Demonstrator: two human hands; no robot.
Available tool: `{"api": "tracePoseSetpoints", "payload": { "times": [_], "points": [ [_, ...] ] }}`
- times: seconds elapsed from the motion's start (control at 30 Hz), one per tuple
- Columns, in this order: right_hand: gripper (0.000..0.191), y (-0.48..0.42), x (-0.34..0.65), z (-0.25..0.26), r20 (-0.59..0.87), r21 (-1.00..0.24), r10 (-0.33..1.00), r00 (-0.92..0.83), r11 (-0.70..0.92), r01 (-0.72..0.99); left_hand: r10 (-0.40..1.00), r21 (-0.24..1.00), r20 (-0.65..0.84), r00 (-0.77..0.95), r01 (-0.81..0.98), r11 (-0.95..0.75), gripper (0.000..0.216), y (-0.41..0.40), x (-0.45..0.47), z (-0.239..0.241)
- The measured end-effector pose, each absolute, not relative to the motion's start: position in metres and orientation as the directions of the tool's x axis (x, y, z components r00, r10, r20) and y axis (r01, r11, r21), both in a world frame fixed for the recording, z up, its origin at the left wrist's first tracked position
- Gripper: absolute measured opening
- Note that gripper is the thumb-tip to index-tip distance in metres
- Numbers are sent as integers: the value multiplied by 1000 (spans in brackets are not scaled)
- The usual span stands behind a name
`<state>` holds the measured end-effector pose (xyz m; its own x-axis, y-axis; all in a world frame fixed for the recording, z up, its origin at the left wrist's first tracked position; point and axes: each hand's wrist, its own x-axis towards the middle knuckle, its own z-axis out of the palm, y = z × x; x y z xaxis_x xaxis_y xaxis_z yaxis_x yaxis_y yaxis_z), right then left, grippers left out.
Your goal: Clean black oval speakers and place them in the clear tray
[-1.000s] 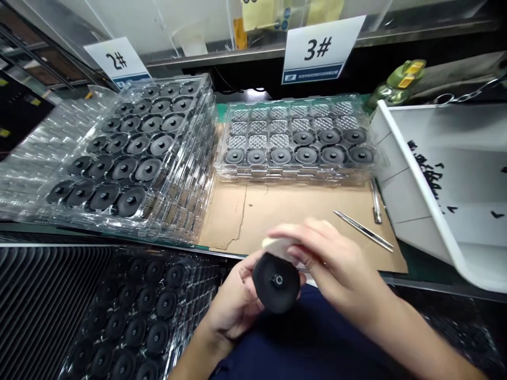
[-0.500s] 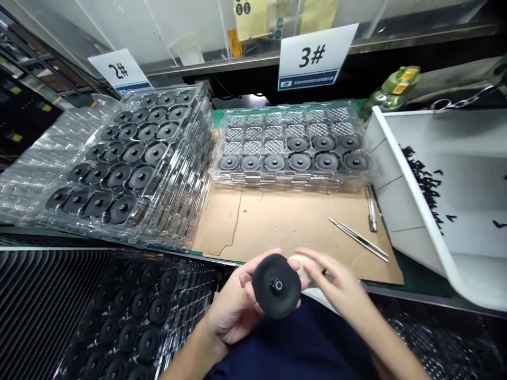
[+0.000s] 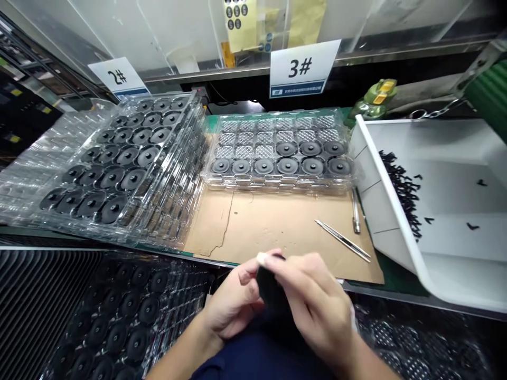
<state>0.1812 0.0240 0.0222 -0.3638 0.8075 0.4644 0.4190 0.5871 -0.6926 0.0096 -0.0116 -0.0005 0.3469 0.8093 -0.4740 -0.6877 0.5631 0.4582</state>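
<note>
A black round disc (image 3: pixel 269 290) is held in front of my body, tilted so that it shows nearly edge-on. My left hand (image 3: pixel 233 303) grips its left side, thumb in front and fingers behind. My right hand (image 3: pixel 317 301) is closed over the disc's right side and hides much of it, including the central hub. Something whitish (image 3: pixel 262 258) shows at my right thumb tip; whether it is worn or held is unclear. Beyond my hands, a clear plastic tray (image 3: pixel 277 182) holds similar black discs in its front rows, with bare pockets behind.
Tall stacked trays of discs (image 3: pixel 113 179) stand left. Tweezers (image 3: pixel 343 240) and a metal pen-like tool (image 3: pixel 355 211) lie on the cardboard (image 3: pixel 269 221). A white bin (image 3: pixel 412 269) with small black pieces stands right; a green bottle (image 3: pixel 372 100) is behind. More disc trays (image 3: pixel 129 306) sit below left.
My right hand has moved left onto the disc and closed over it. The disc has turned from facing me to nearly edge-on. The view has shifted slightly right.
</note>
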Motion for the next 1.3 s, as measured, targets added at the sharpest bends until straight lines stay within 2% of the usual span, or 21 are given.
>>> {"api": "tracePoseSetpoints", "payload": {
  "times": [0.07,0.13,0.23,0.27,0.37,0.43,0.47,0.63,0.77,0.87,0.93,0.97,1.03,1.07,1.1,1.17,1.2,1.3],
  "points": [
    [31,27,179,18,342,-671,842,-416,529,520,812,476,-505,292,-690,545,56,-16,6,-5],
    [28,28,177,15,283,-656,889,-361,454,603,814,475,-507,283,-697,538,56,-20,3,-8],
    [36,26,168,13,404,-701,846,-347,531,477,823,458,-501,267,-725,515,51,-23,2,-11],
    [36,28,164,10,399,-728,842,-365,532,432,832,463,-495,249,-736,495,49,-22,2,-12],
    [26,43,158,-12,147,-814,914,-378,329,478,855,454,-463,232,-767,454,50,-20,-4,-13],
    [28,58,159,-36,-9,-818,945,-326,181,546,864,421,-426,266,-788,450,48,-20,-10,-11],
    [31,65,160,-49,-37,-813,951,-306,150,562,869,398,-405,285,-800,449,47,-21,-14,-11],
    [37,66,149,-112,-59,-729,977,-205,99,677,884,310,-316,344,-844,439,44,-25,-26,-8],
    [56,49,142,-128,17,-667,996,-85,74,741,888,266,-275,368,-858,438,49,-25,-31,-8],
    [58,35,148,-120,90,-671,992,-91,128,730,892,289,-244,381,-849,442,52,-24,-37,-14],
    [55,24,151,-115,101,-700,989,-112,151,699,906,364,-216,365,-831,422,54,-24,-42,-20],
    [53,18,151,-114,89,-721,988,-125,150,677,919,448,-197,340,-803,393,56,-24,-44,-23],
    [48,6,149,-113,42,-763,987,-158,134,632,960,734,-137,243,-626,263,66,-24,-48,-27],
    [46,1,147,-112,14,-779,984,-176,121,615,980,882,-76,186,-446,153,75,-25,-49,-29],
    [44,-3,144,-110,-4,-789,981,-192,114,604,989,974,7,145,-224,26,86,-25,-51,-31],
    [43,-5,139,-101,31,-796,972,-233,165,582,978,970,164,131,159,-184,103,-26,-53,-33],
    [45,-4,137,-94,89,-794,957,-278,237,560,966,933,216,138,264,-246,107,-27,-55,-35],
    [51,11,134,-69,331,-689,794,-510,572,445,953,887,278,120,349,-303,110,-30,-58,-38]
  ]
}}
